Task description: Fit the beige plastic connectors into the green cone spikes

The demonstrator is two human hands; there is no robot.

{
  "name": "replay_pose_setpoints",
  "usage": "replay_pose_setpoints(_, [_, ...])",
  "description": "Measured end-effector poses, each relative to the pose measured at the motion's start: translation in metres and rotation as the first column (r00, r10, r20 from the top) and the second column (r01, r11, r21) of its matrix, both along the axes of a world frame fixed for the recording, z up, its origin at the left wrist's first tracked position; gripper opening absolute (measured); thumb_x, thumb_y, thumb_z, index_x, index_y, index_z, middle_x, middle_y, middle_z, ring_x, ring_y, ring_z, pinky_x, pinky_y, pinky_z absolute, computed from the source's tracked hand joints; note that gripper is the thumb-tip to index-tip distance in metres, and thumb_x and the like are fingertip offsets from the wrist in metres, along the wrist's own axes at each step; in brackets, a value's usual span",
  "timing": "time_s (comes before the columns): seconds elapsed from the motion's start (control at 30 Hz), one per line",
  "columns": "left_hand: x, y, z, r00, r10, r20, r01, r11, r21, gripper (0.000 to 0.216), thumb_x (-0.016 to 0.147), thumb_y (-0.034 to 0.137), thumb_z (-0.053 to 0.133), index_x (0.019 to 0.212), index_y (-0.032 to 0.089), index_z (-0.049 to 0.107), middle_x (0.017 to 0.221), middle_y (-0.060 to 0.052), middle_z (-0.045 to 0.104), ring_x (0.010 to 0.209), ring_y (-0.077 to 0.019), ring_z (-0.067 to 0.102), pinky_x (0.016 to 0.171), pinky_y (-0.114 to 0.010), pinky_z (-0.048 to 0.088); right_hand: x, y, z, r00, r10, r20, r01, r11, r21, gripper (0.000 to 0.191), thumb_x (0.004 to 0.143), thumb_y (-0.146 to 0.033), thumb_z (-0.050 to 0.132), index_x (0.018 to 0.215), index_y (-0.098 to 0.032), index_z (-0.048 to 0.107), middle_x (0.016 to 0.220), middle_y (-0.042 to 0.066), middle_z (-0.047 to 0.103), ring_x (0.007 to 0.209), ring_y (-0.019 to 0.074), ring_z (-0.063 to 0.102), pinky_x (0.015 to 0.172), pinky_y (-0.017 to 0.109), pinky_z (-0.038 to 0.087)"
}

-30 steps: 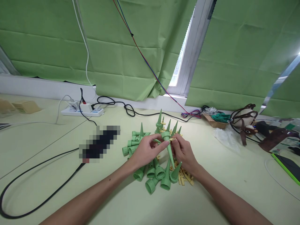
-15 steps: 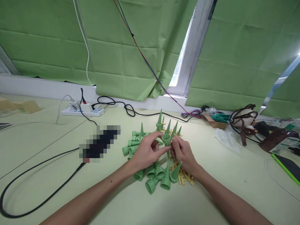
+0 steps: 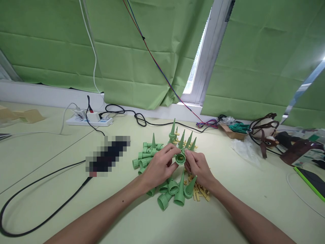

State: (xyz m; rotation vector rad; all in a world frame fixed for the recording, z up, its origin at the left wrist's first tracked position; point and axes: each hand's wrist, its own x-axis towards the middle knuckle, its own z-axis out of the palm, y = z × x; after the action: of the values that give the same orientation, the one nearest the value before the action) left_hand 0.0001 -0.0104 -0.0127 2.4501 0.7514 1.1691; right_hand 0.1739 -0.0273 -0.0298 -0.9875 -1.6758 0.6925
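One green spike is held between two hands in the head view, its round open end facing the camera and a bit of yellow showing inside. The left hand is closed in a pinch on one side, a fingertip near the top of the rim and the thumb lower down. The right hand is closed on the opposite side, its thumb at the rim; whether its curled fingers also hold another piece, I cannot tell. Nearer the camera, loose green spikes rest on the table beside scattered yellow pegs. More spikes sit beyond the hands, several pointing up.
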Motion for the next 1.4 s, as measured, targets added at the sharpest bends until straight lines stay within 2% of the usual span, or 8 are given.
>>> replay_pose_setpoints(0.23, [0.0,-0.001,0.002,0.992,0.123,0.041,-0.12,0.991,-0.062,0.02,0.079,0.008,0.053,0.095,0.02,0.05,0.089,0.001,0.055,0.057,-0.0075,0.043,0.056,-0.022,0.037,0.0,-0.001,0.004,1.0,-0.013,0.004,0.013,1.0,0.009,0.046,0.101,-0.042,0.036,0.061,-0.02,0.04,0.051,-0.004,0.043,0.046,0.01,0.039,0.048,0.025,0.032])
replay_pose_setpoints(0.43, [0.002,0.0,0.008,0.979,0.162,0.126,-0.122,0.954,-0.276,0.005,0.083,0.016,0.054,0.088,0.018,0.055,0.084,0.001,0.059,0.054,-0.0072,0.045,0.051,-0.021,0.037,0.001,-0.002,0.003,1.0,-0.005,-0.001,0.005,1.0,0.021,0.042,0.101,-0.042,0.038,0.065,-0.021,0.04,0.054,-0.004,0.045,0.048,0.01,0.041,0.048,0.024,0.034])
replay_pose_setpoints(0.5, [0.003,-0.001,0.01,0.974,0.157,0.166,-0.08,0.915,-0.396,0.012,0.09,0.028,0.051,0.086,0.018,0.056,0.076,0.001,0.057,0.05,-0.0076,0.044,0.047,-0.021,0.035,0.002,-0.002,0.002,1.0,-0.006,0.002,0.006,1.0,0.029,0.041,0.101,-0.042,0.038,0.066,-0.021,0.04,0.054,-0.004,0.045,0.048,0.01,0.042,0.049,0.024,0.035])
replay_pose_setpoints(0.63, [0.004,0.0,0.012,0.966,0.106,0.236,0.062,0.791,-0.609,0.039,0.094,0.049,0.045,0.071,0.018,0.051,0.048,0.006,0.041,0.041,-0.0091,0.042,0.042,-0.021,0.032,0.002,-0.001,0.001,0.999,-0.001,0.037,0.0,0.999,0.038,0.041,0.1,-0.042,0.04,0.065,-0.02,0.041,0.055,-0.004,0.046,0.048,0.0101,0.041,0.048,0.024,0.034])
replay_pose_setpoints(0.73, [0.004,-0.001,0.013,0.962,0.064,0.264,0.148,0.691,-0.707,0.041,0.091,0.055,0.049,0.076,0.018,0.056,0.044,0.007,0.039,0.039,-0.0098,0.042,0.038,-0.02,0.028,0.002,0.0,0.0,0.998,0.009,0.056,-0.011,1.0,0.026,0.041,0.099,-0.043,0.041,0.065,-0.021,0.042,0.055,-0.004,0.046,0.048,0.0105,0.041,0.048,0.024,0.034])
replay_pose_setpoints(0.83, [0.003,-0.001,0.013,0.957,0.049,0.284,0.186,0.647,-0.739,0.039,0.089,0.055,0.053,0.082,0.017,0.06,0.046,0.007,0.04,0.039,-0.0089,0.042,0.038,-0.018,0.025,0.002,0.0,0.0,0.998,0.007,0.057,-0.008,1.0,0.017,0.042,0.099,-0.046,0.04,0.066,-0.021,0.041,0.055,-0.003,0.047,0.049,0.0112,0.042,0.048,0.025,0.035])
replay_pose_setpoints(1.03, [0.001,0.0,0.015,0.95,0.043,0.31,0.204,0.667,-0.717,0.037,0.087,0.052,0.058,0.077,0.016,0.056,0.051,0.007,0.038,0.043,-0.0064,0.039,0.04,-0.017,0.025,0.002,-0.001,0.001,0.998,0.034,0.054,-0.034,0.999,-0.008,0.04,0.099,-0.047,0.039,0.068,-0.022,0.039,0.055,-0.004,0.045,0.048,0.0113,0.041,0.048,0.025,0.035])
replay_pose_setpoints(1.4, [0.001,-0.005,0.023,0.96,0.003,0.281,0.169,0.794,-0.584,0.032,0.089,0.044,0.058,0.073,0.017,0.052,0.059,0.005,0.038,0.048,-0.0068,0.033,0.041,-0.021,0.025,0.002,0.001,0.0,0.997,0.024,0.074,-0.025,1.0,0.008,0.041,0.1,-0.046,0.038,0.067,-0.022,0.035,0.052,-0.005,0.042,0.047,0.0111,0.039,0.047,0.025,0.032])
